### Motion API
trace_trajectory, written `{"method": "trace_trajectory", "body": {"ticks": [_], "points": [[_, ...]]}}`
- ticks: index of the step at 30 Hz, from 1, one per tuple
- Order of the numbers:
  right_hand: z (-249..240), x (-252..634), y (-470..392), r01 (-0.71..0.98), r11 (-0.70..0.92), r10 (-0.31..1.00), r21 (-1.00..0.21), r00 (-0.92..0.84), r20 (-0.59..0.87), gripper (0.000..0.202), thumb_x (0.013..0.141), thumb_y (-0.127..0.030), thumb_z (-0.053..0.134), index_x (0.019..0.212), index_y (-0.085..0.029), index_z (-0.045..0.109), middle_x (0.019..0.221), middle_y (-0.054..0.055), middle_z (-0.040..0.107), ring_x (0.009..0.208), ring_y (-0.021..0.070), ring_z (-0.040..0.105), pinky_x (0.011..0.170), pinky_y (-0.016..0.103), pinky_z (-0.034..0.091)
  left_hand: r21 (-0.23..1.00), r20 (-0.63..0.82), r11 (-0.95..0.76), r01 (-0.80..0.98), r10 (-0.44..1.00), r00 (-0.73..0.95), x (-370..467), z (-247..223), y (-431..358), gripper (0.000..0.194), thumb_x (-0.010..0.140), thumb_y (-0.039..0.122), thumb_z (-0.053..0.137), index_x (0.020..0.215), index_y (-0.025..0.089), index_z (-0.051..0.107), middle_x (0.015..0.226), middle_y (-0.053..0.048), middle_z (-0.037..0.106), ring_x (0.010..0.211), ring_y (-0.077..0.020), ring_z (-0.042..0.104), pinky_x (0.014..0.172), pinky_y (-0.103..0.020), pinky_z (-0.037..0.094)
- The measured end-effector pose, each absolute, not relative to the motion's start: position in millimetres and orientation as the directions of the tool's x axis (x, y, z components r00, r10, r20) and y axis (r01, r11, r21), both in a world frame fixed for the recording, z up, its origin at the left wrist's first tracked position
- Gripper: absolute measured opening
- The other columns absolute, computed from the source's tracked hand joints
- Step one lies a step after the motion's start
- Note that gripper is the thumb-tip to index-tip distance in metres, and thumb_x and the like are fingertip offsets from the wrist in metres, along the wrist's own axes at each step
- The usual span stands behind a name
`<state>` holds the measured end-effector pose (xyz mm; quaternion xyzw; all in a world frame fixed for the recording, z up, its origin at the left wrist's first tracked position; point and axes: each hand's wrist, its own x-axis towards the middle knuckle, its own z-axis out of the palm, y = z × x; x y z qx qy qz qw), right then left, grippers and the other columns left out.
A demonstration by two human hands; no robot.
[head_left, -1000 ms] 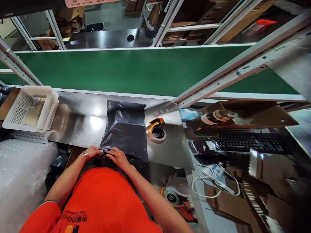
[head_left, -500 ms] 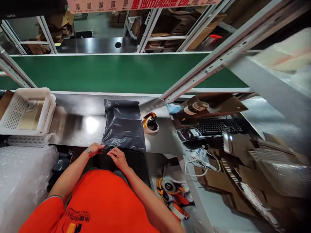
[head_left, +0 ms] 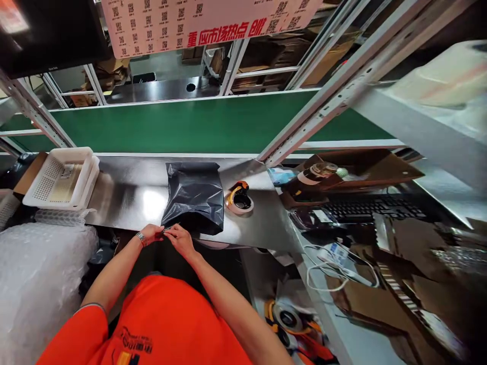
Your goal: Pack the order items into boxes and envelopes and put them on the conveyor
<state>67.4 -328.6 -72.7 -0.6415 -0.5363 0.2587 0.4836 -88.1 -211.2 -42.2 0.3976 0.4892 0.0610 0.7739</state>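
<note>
A black plastic mailing bag (head_left: pixel 196 190) lies on the steel tabletop, its near edge gaping a little toward me. At its near left corner my left hand (head_left: pixel 152 234) pinches the bag's edge, a metal watch on the wrist. Right beside it, my right hand (head_left: pixel 180 239) is closed with fingertips pinched on the same edge. The two hands almost touch. To the right of the bag stands a tape dispenser (head_left: pixel 239 198) with a roll of clear tape, apart from both hands.
White perforated baskets (head_left: pixel 61 177) sit at the left, above a big roll of bubble wrap (head_left: pixel 45 289). A green conveyor belt (head_left: pixel 171 126) runs behind the table. At the right are a keyboard (head_left: pixel 375 209), a bottle (head_left: pixel 315 177) and cardboard pieces (head_left: pixel 384 304). More tape dispensers (head_left: pixel 291 322) lie below.
The bag's near edge, flat before, now gapes into a dark mouth. My right hand has come closer to my left. The view has shifted, showing more of the pink sign.
</note>
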Motion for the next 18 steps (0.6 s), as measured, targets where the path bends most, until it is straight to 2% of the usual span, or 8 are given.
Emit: {"method": "trace_trajectory", "body": {"ticks": [6,10,13,16,18], "points": [[-64.9,63.7,-355.0,0.421,0.124,0.899,-0.898,0.335,0.281,0.031,0.106,-0.045,0.065,0.093,-0.029,0.089,0.086,0.005,0.071,0.077,0.0195,0.068,0.074,0.032,0.056,0.702,-0.693,0.633,0.325,0.502,0.518,-82.8,-38.4,-228.3,0.050,0.079,0.043,0.099,0.058,0.019,0.060,0.068,-0.002,0.065,0.071,-0.0137,0.063,0.081,-0.032,0.054],[-59.4,68.2,-392.3,0.333,0.099,0.856,-0.938,0.452,0.251,0.032,0.104,-0.049,0.068,0.091,-0.028,0.088,0.082,0.005,0.073,0.076,0.0206,0.070,0.073,0.034,0.058,0.713,-0.690,0.586,0.384,0.488,0.535,-69.2,-43.4,-244.8,0.059,0.067,0.051,0.104,0.053,0.019,0.057,0.062,0.000,0.061,0.069,-0.0144,0.061,0.080,-0.033,0.052],[-54.7,81.2,-436.1,0.236,0.011,0.819,-0.972,0.555,0.144,0.036,0.100,-0.056,0.071,0.086,-0.027,0.087,0.083,0.006,0.075,0.079,0.0216,0.072,0.073,0.034,0.059,0.726,-0.684,0.546,0.418,0.513,0.519,-64.8,-46.2,-251.4,0.063,0.067,0.058,0.102,0.053,0.021,0.052,0.061,0.001,0.058,0.072,-0.0162,0.061,0.081,-0.033,0.052],[-49.5,105.3,-493.7,0.086,-0.147,0.764,-0.985,0.642,-0.058,0.046,0.091,-0.069,0.074,0.080,-0.026,0.085,0.085,0.008,0.077,0.071,0.0214,0.069,0.063,0.034,0.057,0.722,-0.692,0.496,0.483,0.520,0.500,-72.4,-45.3,-248.9,0.065,0.067,0.063,0.099,0.053,0.022,0.050,0.059,0.002,0.055,0.071,-0.0164,0.059,0.081,-0.034,0.052],[-44.7,127.7,-541.1,-0.005,-0.294,0.679,-0.956,0.703,-0.212,0.051,0.084,-0.076,0.076,0.078,-0.026,0.085,0.078,0.008,0.076,0.062,0.0214,0.064,0.057,0.035,0.055,0.710,-0.703,0.456,0.536,0.505,0.502,-81.2,-43.0,-243.5,0.064,0.064,0.064,0.099,0.054,0.021,0.052,0.060,0.003,0.054,0.069,-0.0162,0.057,0.080,-0.035,0.053]]}}
